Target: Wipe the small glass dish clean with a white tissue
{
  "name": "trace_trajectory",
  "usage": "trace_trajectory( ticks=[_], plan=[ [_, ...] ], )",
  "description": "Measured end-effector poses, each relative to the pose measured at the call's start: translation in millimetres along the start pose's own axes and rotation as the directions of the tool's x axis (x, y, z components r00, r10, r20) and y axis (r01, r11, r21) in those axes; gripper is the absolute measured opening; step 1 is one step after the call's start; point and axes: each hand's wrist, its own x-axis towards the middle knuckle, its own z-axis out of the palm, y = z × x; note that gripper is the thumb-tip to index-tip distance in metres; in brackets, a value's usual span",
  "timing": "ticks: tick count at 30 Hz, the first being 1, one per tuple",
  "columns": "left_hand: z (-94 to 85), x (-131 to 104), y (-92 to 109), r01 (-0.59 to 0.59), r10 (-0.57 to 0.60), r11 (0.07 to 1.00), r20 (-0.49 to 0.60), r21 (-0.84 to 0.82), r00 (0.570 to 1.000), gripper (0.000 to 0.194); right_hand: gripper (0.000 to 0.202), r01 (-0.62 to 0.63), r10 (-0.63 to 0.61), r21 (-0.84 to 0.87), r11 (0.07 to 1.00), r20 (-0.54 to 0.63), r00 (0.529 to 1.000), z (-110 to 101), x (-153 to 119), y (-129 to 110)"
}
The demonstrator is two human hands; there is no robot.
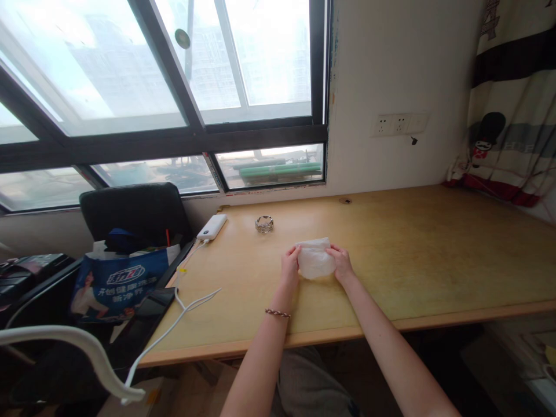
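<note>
Between my two hands, over the table, is a thin, white, crumpled tissue-like sheet [316, 259]. Whether it is paper or soft plastic I cannot tell. My left hand [290, 263] pinches its left edge, thumb on top, and a braided bracelet circles that wrist. On the opposite edge my right hand [341, 262] has a similar pinch, so the sheet hangs spread between them. Farther back and to the left, a silvery openwork ring-shaped piece [264, 225] stands on the table, apart from both hands.
A white power bank [212, 227] with a white cable [186, 307] lies along the left side of the wooden table [417, 249]. Left of it, a blue bag [121, 284] rests on a black chair [134, 211]. A curved white tube [73, 341] crosses the lower left.
</note>
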Motion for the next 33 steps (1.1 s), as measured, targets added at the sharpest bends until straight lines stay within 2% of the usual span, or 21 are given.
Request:
trace_trajectory(
  ticks=[3, 6, 9, 13, 24, 30, 33],
  plan=[
    [-1.2, -1.0, 1.4, 0.040, -0.040, 0.999, -0.003, 0.037, 0.999, 0.035, 0.022, 0.005, -0.003, 0.024, 1.000, -0.063, 0.998, -0.4, 1.1, -0.7],
    [-0.7, -2.3, 2.7, 0.059, -0.058, 0.994, -0.019, 0.091, 0.998, 0.034, 0.023, 0.002, 0.000, 0.028, 1.000, -0.065, 0.998, -0.4, 1.5, -0.6],
    [1.5, -4.0, 4.3, 0.042, -0.036, 0.991, -0.048, 0.129, 0.998, 0.036, 0.025, 0.004, -0.005, -0.002, 1.000, -0.034, 0.999, -0.3, 1.3, 0.6],
    [3.0, -4.8, 5.4, 0.011, -0.006, 0.988, -0.035, 0.154, 0.999, 0.038, 0.024, 0.009, -0.010, -0.009, 1.000, -0.032, 0.999, -0.9, 2.1, 1.8],
    [-2.0, -1.9, 0.2, -0.055, 0.061, 0.984, -0.028, 0.171, 0.998, 0.037, 0.019, 0.035, -0.028, 0.036, 0.999, -0.177, 0.984, -4.3, 7.2, 3.3],
    [-2.6, -0.8, -2.5, -0.091, 0.110, 0.974, -0.082, 0.208, 0.991, 0.036, 0.020, 0.058, -0.053, 0.022, 0.998, -0.184, 0.982, -3.4, 5.6, 2.9],
    [-1.9, -1.4, -1.6, -0.080, 0.099, 0.975, -0.085, 0.207, 0.991, 0.038, 0.020, 0.065, -0.060, 0.025, 0.998, -0.170, 0.984, -3.0, 4.2, 1.6]
  ],
)
